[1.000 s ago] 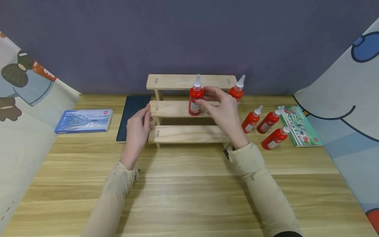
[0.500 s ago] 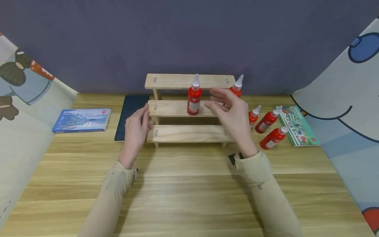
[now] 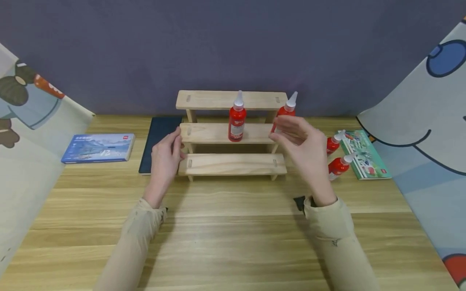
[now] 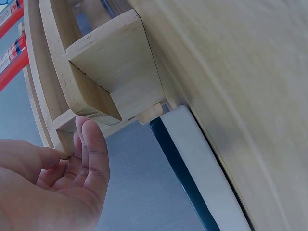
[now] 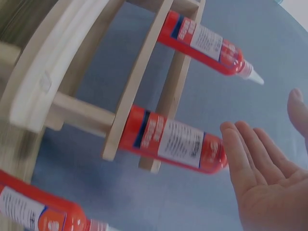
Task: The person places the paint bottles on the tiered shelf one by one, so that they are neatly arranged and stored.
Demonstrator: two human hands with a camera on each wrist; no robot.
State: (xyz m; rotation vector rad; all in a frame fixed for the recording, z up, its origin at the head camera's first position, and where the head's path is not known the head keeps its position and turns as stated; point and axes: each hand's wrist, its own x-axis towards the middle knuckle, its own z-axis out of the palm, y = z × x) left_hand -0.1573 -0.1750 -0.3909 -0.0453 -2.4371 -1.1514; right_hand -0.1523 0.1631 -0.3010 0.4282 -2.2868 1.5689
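Observation:
A three-tier wooden step shelf stands against the dark wall. My left hand pinches the left end of its middle tier, thumb and fingertips on the edge in the left wrist view. On that tier, one red bottle with a pointed white nozzle cap stands upright near the middle. A second red bottle is at the tier's right end, partly hidden by my right hand in the head view. My right hand is off the bottles, fingers extended and thumb apart, holding nothing.
Right of the shelf, more red bottles stand on the wooden table, one mostly hidden behind my right hand. Beyond them lies a green illustrated box. On the left are a dark notebook and a blue box.
My right hand has let go of the middle bottle and moved right, past the end bottle. The bottle stays upright on the tier. My left hand keeps its place at the shelf.

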